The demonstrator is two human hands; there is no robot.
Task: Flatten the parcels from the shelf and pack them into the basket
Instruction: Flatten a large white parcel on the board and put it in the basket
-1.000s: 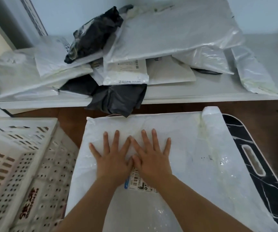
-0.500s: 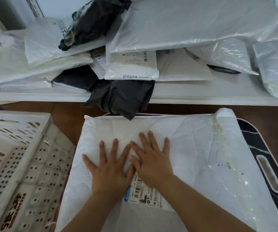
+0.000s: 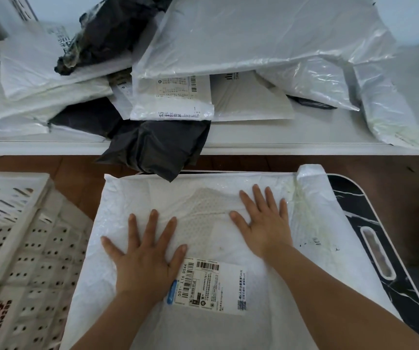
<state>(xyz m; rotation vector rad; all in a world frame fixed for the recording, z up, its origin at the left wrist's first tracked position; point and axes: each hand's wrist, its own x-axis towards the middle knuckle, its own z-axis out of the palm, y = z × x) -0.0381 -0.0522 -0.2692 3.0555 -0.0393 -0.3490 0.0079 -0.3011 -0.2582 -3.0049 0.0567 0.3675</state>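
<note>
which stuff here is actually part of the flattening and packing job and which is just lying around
Part of the job:
- white parcel under both palms
- left hand, pressing flat
- right hand, pressing flat
- piled parcels on the shelf
- white basket, at the left

Just lying about:
- black marbled board under the parcel
- brown floor

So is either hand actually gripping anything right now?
No. The left hand and right hand lie flat, fingers spread, pressing the white parcel on either side of its middle.
</note>
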